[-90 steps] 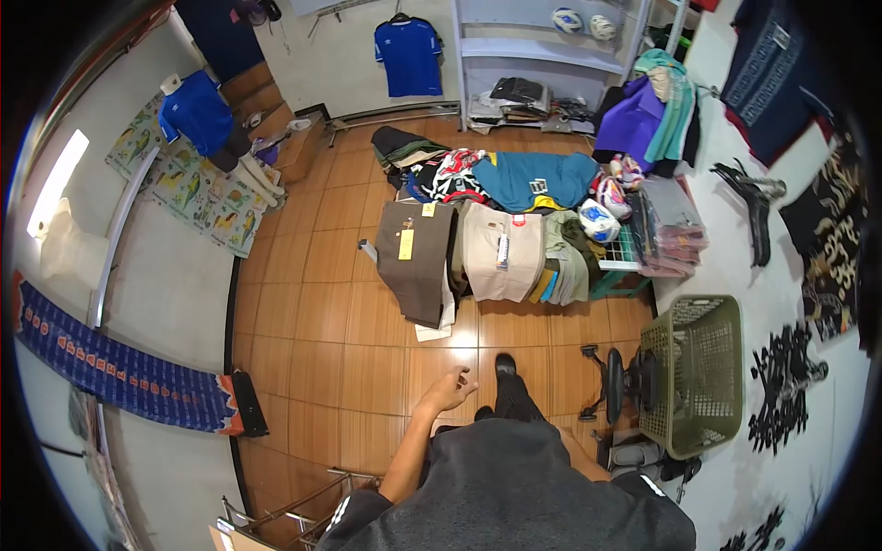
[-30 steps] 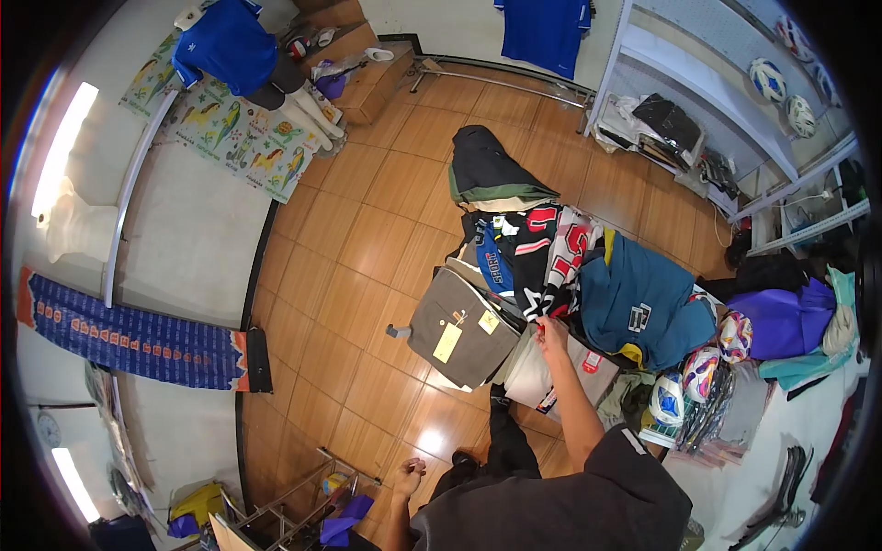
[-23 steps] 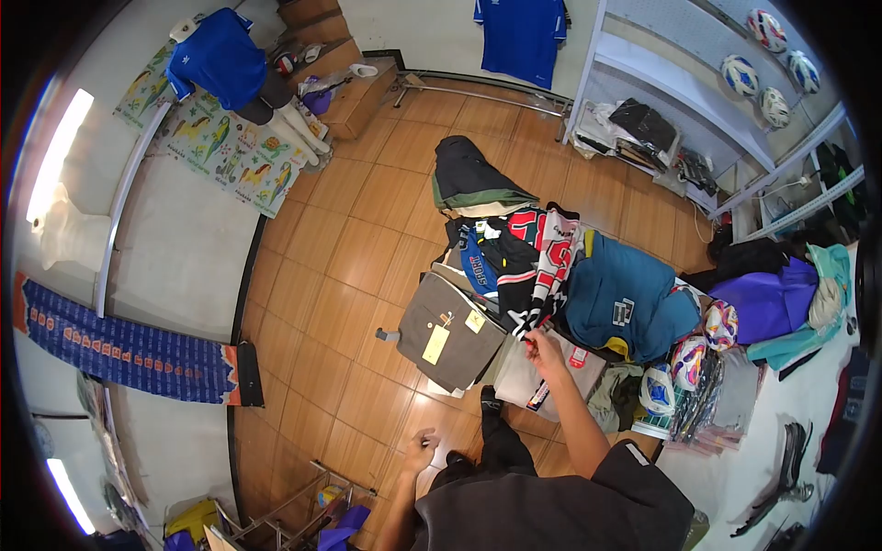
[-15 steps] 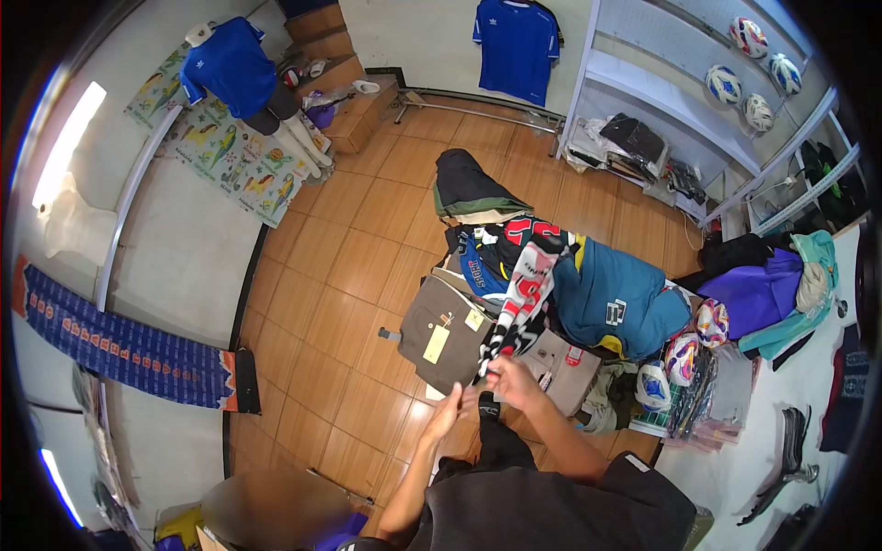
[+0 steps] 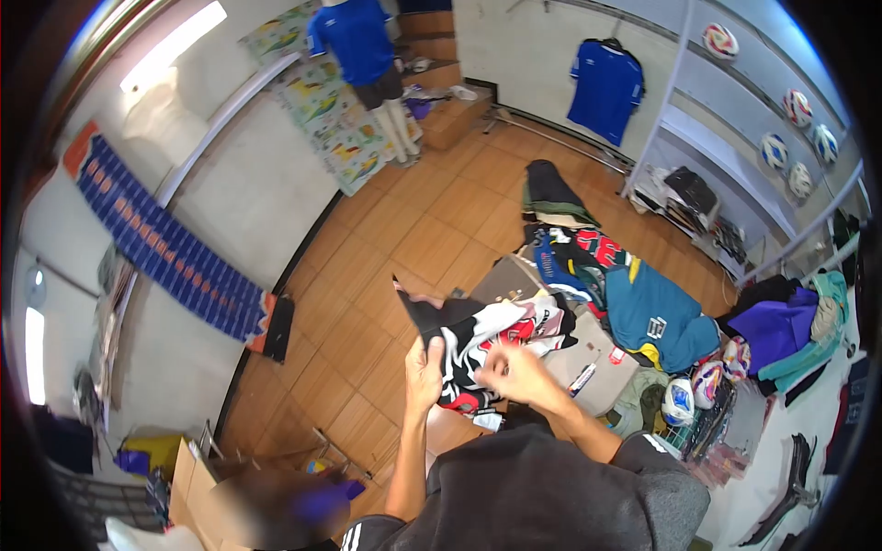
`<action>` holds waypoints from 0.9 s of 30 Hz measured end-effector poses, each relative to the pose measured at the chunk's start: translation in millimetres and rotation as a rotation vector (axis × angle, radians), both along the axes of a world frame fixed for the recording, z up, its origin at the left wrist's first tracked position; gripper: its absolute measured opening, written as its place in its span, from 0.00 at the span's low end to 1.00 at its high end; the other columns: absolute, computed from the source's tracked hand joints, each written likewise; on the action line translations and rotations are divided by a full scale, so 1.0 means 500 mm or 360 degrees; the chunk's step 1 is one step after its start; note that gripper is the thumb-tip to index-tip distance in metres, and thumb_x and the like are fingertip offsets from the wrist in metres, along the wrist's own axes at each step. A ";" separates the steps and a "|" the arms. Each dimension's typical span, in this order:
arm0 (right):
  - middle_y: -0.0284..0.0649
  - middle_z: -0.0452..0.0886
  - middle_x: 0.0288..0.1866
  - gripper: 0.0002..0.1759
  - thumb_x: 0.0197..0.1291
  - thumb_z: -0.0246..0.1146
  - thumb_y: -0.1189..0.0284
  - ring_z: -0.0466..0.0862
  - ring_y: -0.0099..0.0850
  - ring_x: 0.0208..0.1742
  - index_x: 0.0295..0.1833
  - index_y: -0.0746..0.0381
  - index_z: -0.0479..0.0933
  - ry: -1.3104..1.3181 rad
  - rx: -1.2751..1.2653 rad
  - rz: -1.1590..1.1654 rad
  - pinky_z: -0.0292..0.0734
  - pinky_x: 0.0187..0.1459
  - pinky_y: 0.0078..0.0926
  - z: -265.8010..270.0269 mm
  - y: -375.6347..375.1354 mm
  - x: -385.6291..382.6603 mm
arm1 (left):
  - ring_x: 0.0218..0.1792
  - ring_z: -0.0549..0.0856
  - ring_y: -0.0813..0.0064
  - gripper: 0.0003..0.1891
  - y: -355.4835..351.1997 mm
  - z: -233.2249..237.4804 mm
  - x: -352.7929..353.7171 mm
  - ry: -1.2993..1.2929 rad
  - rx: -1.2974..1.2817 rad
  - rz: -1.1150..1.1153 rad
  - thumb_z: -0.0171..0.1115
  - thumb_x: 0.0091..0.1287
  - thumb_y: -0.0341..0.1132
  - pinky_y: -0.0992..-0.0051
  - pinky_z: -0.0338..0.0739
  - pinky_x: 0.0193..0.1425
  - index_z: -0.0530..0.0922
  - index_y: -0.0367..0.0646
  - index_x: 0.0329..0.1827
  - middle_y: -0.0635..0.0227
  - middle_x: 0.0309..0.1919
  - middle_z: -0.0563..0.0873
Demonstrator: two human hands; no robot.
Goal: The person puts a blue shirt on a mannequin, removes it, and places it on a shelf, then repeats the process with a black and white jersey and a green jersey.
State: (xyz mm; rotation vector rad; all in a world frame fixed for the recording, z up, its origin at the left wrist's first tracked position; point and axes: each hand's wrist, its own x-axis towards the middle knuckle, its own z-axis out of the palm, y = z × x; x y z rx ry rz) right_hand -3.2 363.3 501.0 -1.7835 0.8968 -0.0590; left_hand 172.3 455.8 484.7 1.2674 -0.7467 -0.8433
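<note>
A black, white and red patterned jersey spreads out in front of me, with a dark sleeve-like part reaching to the upper left. At its left edge, the fingers of my left hand are closed on the cloth, thumb up. My right hand is over the jersey's middle, smeared by motion; whether its fingers grip any cloth does not show. Partly covered by the jersey lies a grey-brown garment. Beyond my right forearm rests a beige garment with a red tag.
A teal garment tops a clothes pile at the right. Beside it lie balls and plastic-wrapped packs. Tiled floor stretches ahead to the left. Blurred, a person's head is at lower left. A shelf stands at the back right.
The jersey, bunched and hanging from my right hand before, is now spread wide. My left hand has moved up and grips its edge. The view has turned, shifting the room rightward.
</note>
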 end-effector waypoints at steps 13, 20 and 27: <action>0.47 0.87 0.31 0.10 0.49 0.68 0.80 0.88 0.35 0.31 0.40 0.68 0.84 -0.1153 -0.0370 0.1082 0.80 0.35 0.28 0.183 0.340 0.413 | 0.30 0.78 0.84 0.27 0.586 0.123 0.189 -0.0511 0.0199 0.0541 0.82 0.54 0.38 0.82 0.73 0.35 0.80 0.37 0.54 0.72 0.34 0.84; 0.34 0.86 0.34 0.07 0.56 0.69 0.84 0.83 0.18 0.35 0.42 0.69 0.84 -0.1276 0.0326 0.1427 0.79 0.38 0.18 0.253 0.476 0.575 | 0.51 0.82 0.57 0.20 0.776 -0.048 0.229 -0.1062 0.0771 0.1354 0.74 0.52 0.33 0.64 0.76 0.59 0.84 0.36 0.49 0.53 0.49 0.81; 0.32 0.84 0.28 0.09 0.51 0.69 0.85 0.81 0.16 0.30 0.40 0.68 0.83 -0.1438 0.0373 0.1629 0.76 0.34 0.16 0.288 0.543 0.766 | 0.41 0.87 0.75 0.15 0.895 -0.162 0.289 -0.0384 0.0283 0.2106 0.71 0.63 0.26 0.74 0.83 0.46 0.82 0.35 0.52 0.63 0.40 0.89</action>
